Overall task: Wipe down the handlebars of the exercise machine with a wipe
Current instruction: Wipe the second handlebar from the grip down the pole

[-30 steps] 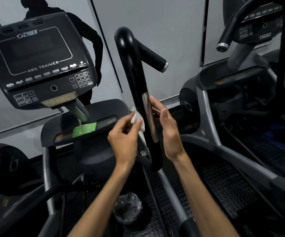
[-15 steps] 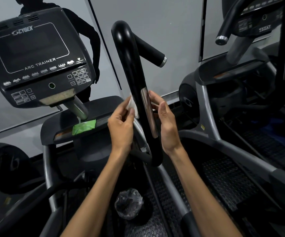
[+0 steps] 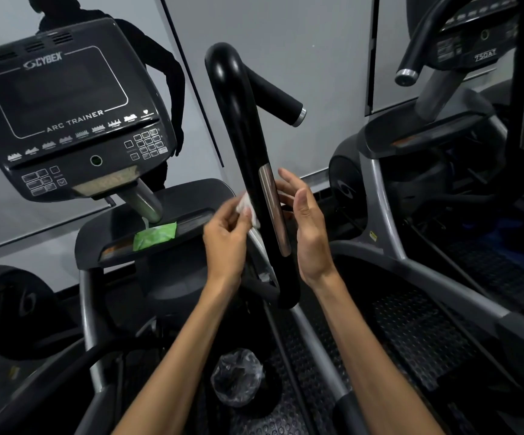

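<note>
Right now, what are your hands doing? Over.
Left hand pinches crumpled white wipe beside upright black handlebar. Right hand open, alongside. Nothing blocking.

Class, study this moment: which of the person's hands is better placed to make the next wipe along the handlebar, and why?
Probably the left hand: it pinches the white wipe right beside the black handlebar. The right hand is open beside the bar's other side, holding nothing.
</note>
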`<state>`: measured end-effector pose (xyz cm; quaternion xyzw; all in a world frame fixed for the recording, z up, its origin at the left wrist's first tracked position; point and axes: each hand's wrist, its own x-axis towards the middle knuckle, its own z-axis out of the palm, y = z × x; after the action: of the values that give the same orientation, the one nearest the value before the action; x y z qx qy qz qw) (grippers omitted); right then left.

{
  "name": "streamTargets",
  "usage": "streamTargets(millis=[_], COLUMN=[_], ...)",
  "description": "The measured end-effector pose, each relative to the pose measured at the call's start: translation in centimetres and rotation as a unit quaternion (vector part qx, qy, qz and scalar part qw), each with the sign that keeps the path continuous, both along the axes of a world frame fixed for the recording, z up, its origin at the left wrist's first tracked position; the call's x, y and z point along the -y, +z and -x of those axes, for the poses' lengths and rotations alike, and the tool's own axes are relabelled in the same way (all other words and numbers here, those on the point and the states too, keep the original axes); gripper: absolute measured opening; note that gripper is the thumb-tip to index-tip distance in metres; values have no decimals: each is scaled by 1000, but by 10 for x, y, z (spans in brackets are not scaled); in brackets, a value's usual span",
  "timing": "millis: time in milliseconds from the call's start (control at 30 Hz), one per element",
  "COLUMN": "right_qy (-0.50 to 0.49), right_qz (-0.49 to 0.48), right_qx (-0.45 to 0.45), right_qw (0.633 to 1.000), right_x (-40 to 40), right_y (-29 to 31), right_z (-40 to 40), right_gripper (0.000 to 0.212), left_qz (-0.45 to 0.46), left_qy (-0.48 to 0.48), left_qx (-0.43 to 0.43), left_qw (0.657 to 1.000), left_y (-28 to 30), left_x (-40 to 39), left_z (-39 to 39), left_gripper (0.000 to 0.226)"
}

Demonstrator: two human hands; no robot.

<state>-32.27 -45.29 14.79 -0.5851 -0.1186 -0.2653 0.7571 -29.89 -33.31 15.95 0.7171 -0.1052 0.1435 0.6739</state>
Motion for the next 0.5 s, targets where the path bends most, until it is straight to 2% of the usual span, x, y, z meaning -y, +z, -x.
streamTargets(millis=[100, 167, 300, 400, 500], right_qy=[-1, 0, -3, -1, 0], right_qz=[-5, -9, -13, -19, -16], right_qx=[-4, -5, -9, -2, 0], right_qw=[1000, 1000, 1000, 1000, 1000], right_x=[0, 0, -2, -2, -1], right_y=[0, -2, -4, -3, -1], right_z=[-1, -3, -4, -3, -2], right_gripper=[65, 60, 50, 54, 60], left_qz=[-64, -96, -54, -42, -113], left_qy=[4, 17, 15, 10, 43], left_qx=[-57, -29, 63, 44, 28], left_qw=[996, 995, 996, 998, 992], left_y=[-18, -8, 24, 15, -4], left_x=[-7, -9, -6, -2, -5], left_z=[4, 3, -5, -4, 7], left_gripper=[23, 23, 21, 20, 14])
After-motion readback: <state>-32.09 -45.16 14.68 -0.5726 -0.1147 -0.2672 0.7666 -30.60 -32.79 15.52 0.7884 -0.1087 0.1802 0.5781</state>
